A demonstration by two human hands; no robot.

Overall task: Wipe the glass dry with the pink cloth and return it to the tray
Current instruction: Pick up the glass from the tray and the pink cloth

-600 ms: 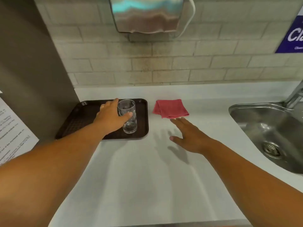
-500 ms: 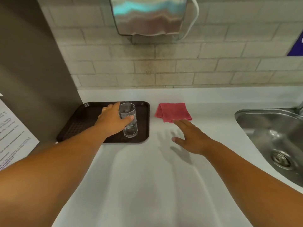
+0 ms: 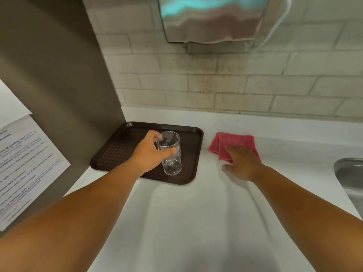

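Glass (image 3: 170, 153) upright on brown tray (image 3: 193, 169) gripped by left hand (image 3: 149, 154), right hand (image 3: 242, 163) spread flat on pink cloth (image 3: 231, 141), wall notice (image 3: 23, 163) print unreadable

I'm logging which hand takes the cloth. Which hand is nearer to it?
Right. The right hand lies over the cloth's near edge, fingers spread. The left hand is off to its left, wrapped round the glass on the tray.
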